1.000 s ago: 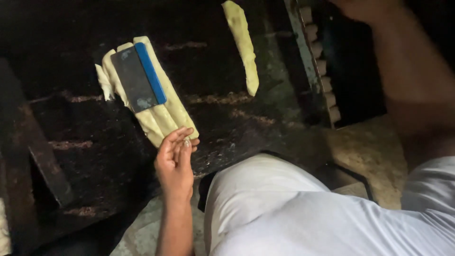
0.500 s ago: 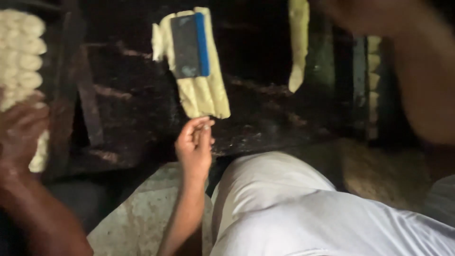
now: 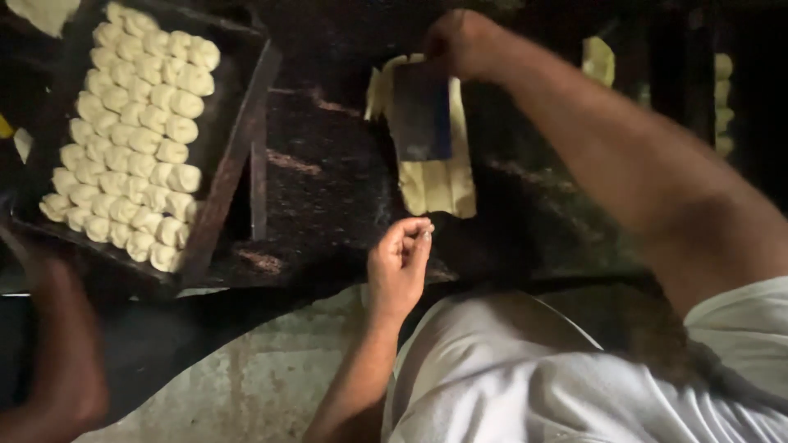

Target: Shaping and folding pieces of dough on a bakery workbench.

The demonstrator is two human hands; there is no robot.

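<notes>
My right hand point(image 3: 460, 41) reaches across the dark work surface point(image 3: 328, 189) and closes on the top edge of a dark flat scraper with a blue side point(image 3: 423, 111). The scraper lies on a flattened strip of pale yellow dough point(image 3: 439, 184). My left hand point(image 3: 398, 262) hovers near the table's front edge, just below the strip's near end, with fingertips pinched together. Whether the fingertips hold a bit of dough is too small to see.
A dark baking tray point(image 3: 246, 123) at the left holds several rows of small dough pieces point(image 3: 131, 131). Another person's arm point(image 3: 57, 344) shows at the lower left. A second dough strip point(image 3: 597, 59) lies at the back right, with more dough pieces point(image 3: 722, 90) beyond it.
My right arm has swung in and its hand has come down onto the scraper, which lay alone before. The view has shifted left, bringing the tray in. My left hand stays pinched.
</notes>
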